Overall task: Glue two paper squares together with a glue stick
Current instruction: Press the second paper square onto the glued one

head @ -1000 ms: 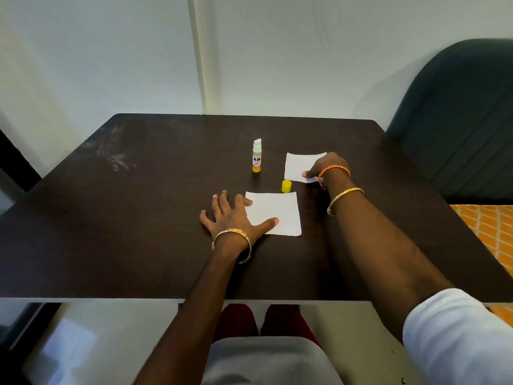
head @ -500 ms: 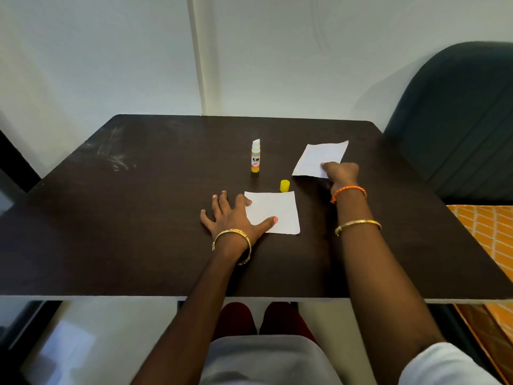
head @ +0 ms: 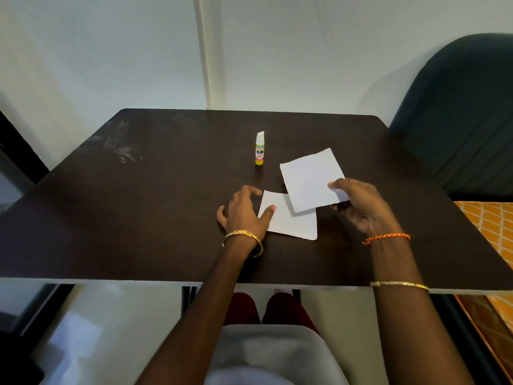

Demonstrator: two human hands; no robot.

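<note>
One white paper square (head: 291,222) lies flat on the dark table (head: 138,218). My left hand (head: 244,212) rests at its left edge with the thumb pressing on the sheet. My right hand (head: 363,207) pinches a second white paper square (head: 311,179) by its right edge and holds it in the air, tilted, over the far right corner of the flat sheet. The uncapped glue stick (head: 259,148), yellow with a white tip, stands upright behind the papers. Its yellow cap is hidden behind the lifted sheet.
A dark green chair (head: 458,120) stands at the table's right side. An orange patterned fabric (head: 491,226) lies beyond the right edge. A pale wall is close behind the table. The near table edge runs just above my knees.
My right hand has picked the second paper square off the table and carried it toward me, over the flat sheet. My left hand stays on the first sheet, fingers now slightly raised.
</note>
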